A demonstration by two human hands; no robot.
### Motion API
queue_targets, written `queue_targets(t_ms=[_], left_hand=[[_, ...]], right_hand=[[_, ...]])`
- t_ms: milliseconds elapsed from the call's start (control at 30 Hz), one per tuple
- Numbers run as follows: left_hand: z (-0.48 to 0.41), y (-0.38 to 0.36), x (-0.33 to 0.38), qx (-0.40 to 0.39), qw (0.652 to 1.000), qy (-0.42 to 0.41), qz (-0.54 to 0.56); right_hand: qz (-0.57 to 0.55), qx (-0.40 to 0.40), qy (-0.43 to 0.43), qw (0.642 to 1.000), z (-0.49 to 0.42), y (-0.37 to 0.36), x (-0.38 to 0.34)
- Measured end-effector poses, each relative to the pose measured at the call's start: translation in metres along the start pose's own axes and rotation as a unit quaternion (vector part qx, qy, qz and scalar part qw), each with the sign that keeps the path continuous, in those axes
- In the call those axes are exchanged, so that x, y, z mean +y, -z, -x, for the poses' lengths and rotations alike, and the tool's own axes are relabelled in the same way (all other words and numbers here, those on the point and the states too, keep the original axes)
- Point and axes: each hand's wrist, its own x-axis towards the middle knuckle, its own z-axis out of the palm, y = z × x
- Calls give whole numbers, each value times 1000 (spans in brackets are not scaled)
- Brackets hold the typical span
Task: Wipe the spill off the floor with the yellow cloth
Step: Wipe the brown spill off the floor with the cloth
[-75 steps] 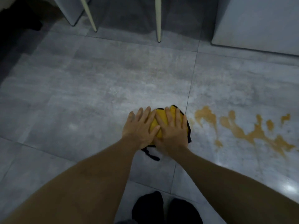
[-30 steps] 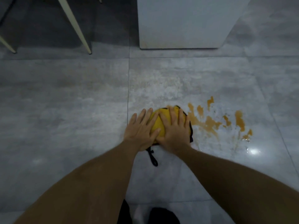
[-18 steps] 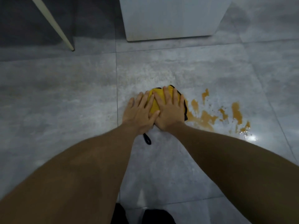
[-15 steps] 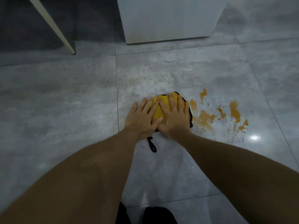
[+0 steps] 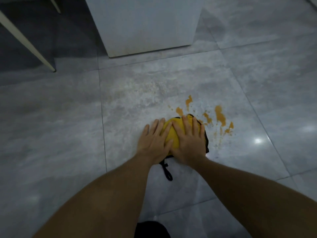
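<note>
A slanted cream-coloured furniture leg (image 5: 29,43) stands at ten o'clock and a pale grey cabinet base (image 5: 145,26) at twelve on the grey tiled floor (image 5: 51,126). At centre, a person's left hand (image 5: 153,143) and right hand (image 5: 188,143) lie flat side by side, fingers spread, pressing a bunched yellow cloth with black trim (image 5: 171,133) onto the tile; a black hanging loop (image 5: 167,170) trails toward six o'clock. The orange-brown liquid spill (image 5: 220,115) lies from one to three o'clock of the hands, just beyond the cloth's edge, its patches strung roughly left to right. The right hand sits nearer, so the wipe likely carries rightward.
</note>
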Motion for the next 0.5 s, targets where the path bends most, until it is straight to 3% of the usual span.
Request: queue_targets(t_ms=[267, 500], left_hand=[[-77, 33, -12, -2, 1000, -3, -14], [-80, 34, -4, -29, 999, -13, -12]], right_hand=[[48, -54, -45, 996, -109, 8, 35], [41, -53, -46, 997, -106, 9, 41]])
